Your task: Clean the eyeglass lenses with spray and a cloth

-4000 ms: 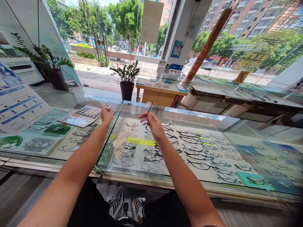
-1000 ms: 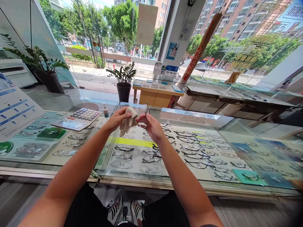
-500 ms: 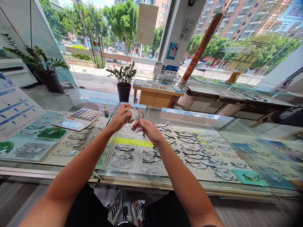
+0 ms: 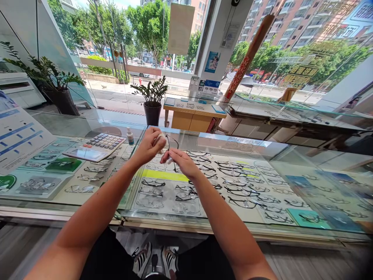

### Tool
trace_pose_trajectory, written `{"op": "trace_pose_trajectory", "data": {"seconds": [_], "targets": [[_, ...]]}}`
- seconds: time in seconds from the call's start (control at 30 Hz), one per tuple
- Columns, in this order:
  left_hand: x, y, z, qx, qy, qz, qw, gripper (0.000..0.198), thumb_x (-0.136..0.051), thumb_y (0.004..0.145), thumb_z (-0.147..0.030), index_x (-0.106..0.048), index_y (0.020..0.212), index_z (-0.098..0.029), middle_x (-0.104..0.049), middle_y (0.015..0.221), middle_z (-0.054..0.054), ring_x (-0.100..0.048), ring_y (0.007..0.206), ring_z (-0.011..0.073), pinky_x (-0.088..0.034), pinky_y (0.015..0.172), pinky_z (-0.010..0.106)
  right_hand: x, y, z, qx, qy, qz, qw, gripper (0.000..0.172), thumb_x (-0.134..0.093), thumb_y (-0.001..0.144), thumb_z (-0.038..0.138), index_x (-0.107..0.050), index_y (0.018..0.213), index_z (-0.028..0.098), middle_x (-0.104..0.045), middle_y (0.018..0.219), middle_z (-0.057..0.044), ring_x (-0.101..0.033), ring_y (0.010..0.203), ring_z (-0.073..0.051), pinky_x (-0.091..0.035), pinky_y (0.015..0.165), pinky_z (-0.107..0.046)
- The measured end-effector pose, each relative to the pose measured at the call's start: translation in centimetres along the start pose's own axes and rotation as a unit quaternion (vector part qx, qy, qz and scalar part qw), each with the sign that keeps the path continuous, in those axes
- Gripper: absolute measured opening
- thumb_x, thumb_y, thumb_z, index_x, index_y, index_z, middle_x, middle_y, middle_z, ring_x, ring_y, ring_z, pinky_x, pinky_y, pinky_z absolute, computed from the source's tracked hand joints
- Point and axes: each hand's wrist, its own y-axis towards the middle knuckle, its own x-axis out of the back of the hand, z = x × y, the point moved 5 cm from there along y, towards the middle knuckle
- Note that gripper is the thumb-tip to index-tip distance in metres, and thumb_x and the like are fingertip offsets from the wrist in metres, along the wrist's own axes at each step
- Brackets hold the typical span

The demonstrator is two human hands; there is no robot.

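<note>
My left hand (image 4: pixel 152 143) is closed on a pale, crumpled cloth (image 4: pixel 160 139), which is pressed against one end of a pair of dark-framed glasses (image 4: pixel 173 140). My right hand (image 4: pixel 180 158) pinches the same glasses near the middle, and a dark temple arm hangs down below the fingers. Both hands are held above the glass display counter (image 4: pixel 186 137). Part of the frame and its lenses is hidden behind the fingers.
Rows of eyeglasses (image 4: pixel 241 181) lie inside the counter. On its left part are a calculator (image 4: pixel 101 144), a small spray bottle (image 4: pixel 129 137) and a printed board (image 4: pixel 20 132). A potted plant (image 4: pixel 153 112) stands beyond the counter, near a wooden cabinet (image 4: pixel 189 119).
The glasses have turned slightly between my hands, with the upper temple arm swinging right. My left hand with the cloth has shifted a little over the lens end.
</note>
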Motion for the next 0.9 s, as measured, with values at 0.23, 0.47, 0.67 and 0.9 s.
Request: {"op": "trace_pose_trajectory", "data": {"seconds": [0.23,0.47,0.67,0.9], "targets": [[1.0,-0.1,0.6,0.082,-0.02,-0.053,0.995,0.048,-0.088,0.085,-0.057,-0.057,0.1,-0.024,-0.058,0.101,0.002,-0.054,0.093,0.0212,-0.045,0.09,0.035,0.2,0.0,0.1,0.007,-0.011,0.0,1.0,0.049,-0.065,0.103,0.069,-0.074,0.091,0.023,-0.079,0.094,-0.007,-0.066,0.097,-0.023,-0.047,0.091,-0.037],[1.3,-0.7,0.0,0.104,0.061,-0.076,0.99,0.062,-0.089,0.088,-0.06,-0.043,0.07,-0.023,-0.042,0.062,-0.006,-0.035,0.062,0.0145,-0.026,0.065,0.033,0.3,0.1,0.3,0.025,-0.038,0.0,0.999,0.051,-0.062,0.105,0.069,-0.075,0.089,0.022,-0.077,0.093,-0.006,-0.065,0.094,-0.022,-0.046,0.089,-0.036],[-0.1,-0.7,-0.4,0.079,-0.006,-0.038,0.996,0.031,-0.079,0.1,-0.053,-0.073,0.101,-0.022,-0.071,0.091,0.003,-0.062,0.079,0.0173,-0.045,0.071,0.03,0.4,0.1,0.2,0.033,-0.048,-0.011,0.998,0.052,-0.061,0.105,0.07,-0.074,0.091,0.022,-0.076,0.092,-0.006,-0.064,0.094,-0.022,-0.046,0.089,-0.037],[-1.6,-0.9,0.9,0.192,-0.201,-0.062,0.959,0.055,-0.083,0.087,-0.072,-0.07,0.094,-0.02,-0.067,0.095,0.004,-0.065,0.085,0.0181,-0.062,0.07,0.029,0.8,0.4,-0.1,0.043,-0.076,-0.034,0.996,0.054,-0.059,0.105,0.071,-0.076,0.09,0.022,-0.078,0.098,-0.007,-0.06,0.091,-0.021,-0.045,0.085,-0.036]]}}
